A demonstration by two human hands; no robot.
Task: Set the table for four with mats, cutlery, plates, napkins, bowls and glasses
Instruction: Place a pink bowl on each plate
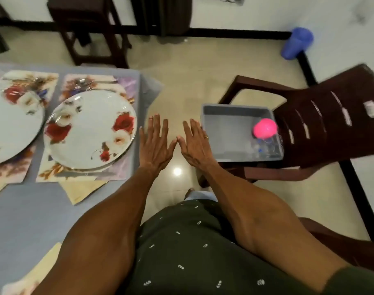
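Hands: left hand [155, 143] and right hand [195, 143] out flat, fingers straight, palms down, thumb tips touching, nothing held, hovering over the floor between table and chair
Right hand: fingers reach the near left edge of the grey tub [228, 135]; whether they touch it is unclear
Grey tub: on the seat of the brown plastic chair [330, 124], holding a pink bowl [264, 128] and some clear glasses [269, 146], blurred
Table: blue-grey cloth [22, 220] at left
Near mat: floral mat [129, 86] with a rose-patterned plate [90, 128] on it, just left of the left hand
Cutlery: a knife [86, 173] on the mat's near edge, more cutlery [86, 81] past the plate
Napkin: cream napkin [84, 191] poking out beneath the mat's near edge
Second setting: another rose plate [13, 122] on its own mat [52, 79] further left
Background: dark wooden chair [86, 28] by the wall, blue cup [296, 43] lying on the floor
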